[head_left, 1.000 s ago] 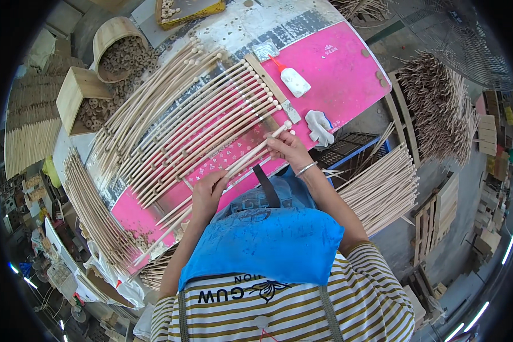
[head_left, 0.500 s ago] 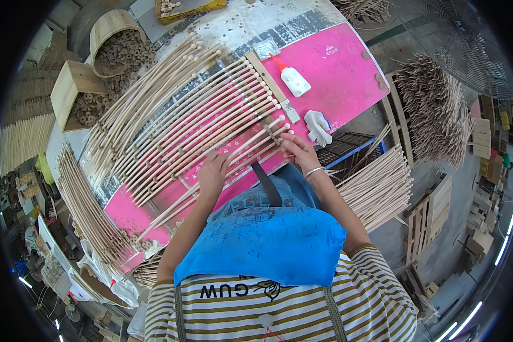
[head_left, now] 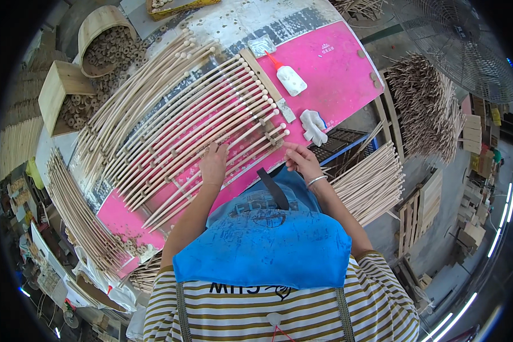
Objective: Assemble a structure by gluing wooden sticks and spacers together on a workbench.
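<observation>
Long pale wooden sticks with small round knobs lie side by side across a pink-topped table. Brown wooden rings sit on the nearest sticks close to their knobbed ends. My left hand rests over the nearer sticks, its fingers curled down beside some small brown rings; what its fingertips hold is hidden. Just right of the nearest knobs, my right hand is apart from the sticks, with fingers bent together. Anything between those fingertips is too small to make out.
A wooden stop bar lines the knobs. Beyond it are a white glue bottle and a white glove. A wooden bucket and a wooden box spill rings at the far left. Stick bundles and a fan stand right.
The slanting stick near my left hand now lies lined up with the others. My left hand has shifted up onto the sticks; my right hand has drawn back from the ringed ends.
</observation>
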Action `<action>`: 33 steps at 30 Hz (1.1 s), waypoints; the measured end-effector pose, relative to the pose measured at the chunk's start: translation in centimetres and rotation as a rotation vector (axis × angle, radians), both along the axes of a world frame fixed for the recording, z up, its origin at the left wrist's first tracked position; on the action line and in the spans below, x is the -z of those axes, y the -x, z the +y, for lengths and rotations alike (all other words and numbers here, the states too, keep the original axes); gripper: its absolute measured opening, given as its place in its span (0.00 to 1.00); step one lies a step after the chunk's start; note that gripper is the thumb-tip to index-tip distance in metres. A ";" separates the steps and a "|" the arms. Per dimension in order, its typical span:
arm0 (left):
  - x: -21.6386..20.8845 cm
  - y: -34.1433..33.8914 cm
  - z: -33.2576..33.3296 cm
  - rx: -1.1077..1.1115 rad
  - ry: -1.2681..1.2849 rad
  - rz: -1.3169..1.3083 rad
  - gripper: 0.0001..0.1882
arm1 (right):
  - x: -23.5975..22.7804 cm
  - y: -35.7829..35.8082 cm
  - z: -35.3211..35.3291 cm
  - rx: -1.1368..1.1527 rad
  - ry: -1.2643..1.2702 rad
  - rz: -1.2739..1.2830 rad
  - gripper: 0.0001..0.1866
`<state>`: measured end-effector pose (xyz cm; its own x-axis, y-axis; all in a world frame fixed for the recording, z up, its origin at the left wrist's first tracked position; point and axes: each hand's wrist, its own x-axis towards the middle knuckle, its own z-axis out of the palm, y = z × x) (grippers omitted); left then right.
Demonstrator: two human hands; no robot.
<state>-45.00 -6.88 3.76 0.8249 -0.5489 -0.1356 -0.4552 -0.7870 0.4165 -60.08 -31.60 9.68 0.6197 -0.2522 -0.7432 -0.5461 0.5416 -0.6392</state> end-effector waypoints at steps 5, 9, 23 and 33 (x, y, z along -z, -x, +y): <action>-0.1 -0.4 -0.7 0.109 -0.109 -0.111 0.07 | 0.3 -0.2 0.5 0.000 -0.002 -0.006 0.18; 0.0 -0.4 -0.8 0.111 -0.096 -0.145 0.08 | 0.4 -0.3 0.6 -0.003 -0.006 -0.006 0.18; -0.4 -3.1 1.7 0.214 -0.229 -0.305 0.13 | 0.3 -0.2 1.1 0.005 -0.014 -0.010 0.18; -9.0 -3.6 1.8 0.326 0.010 -0.256 0.17 | -0.3 -5.9 3.8 -0.200 -0.028 -0.175 0.20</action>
<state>-41.40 -5.07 12.74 0.6138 -0.7873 0.0581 -0.7699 -0.5807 0.2646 -54.23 -27.76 9.95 0.7750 -0.0924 -0.6252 -0.5264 0.4530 -0.7195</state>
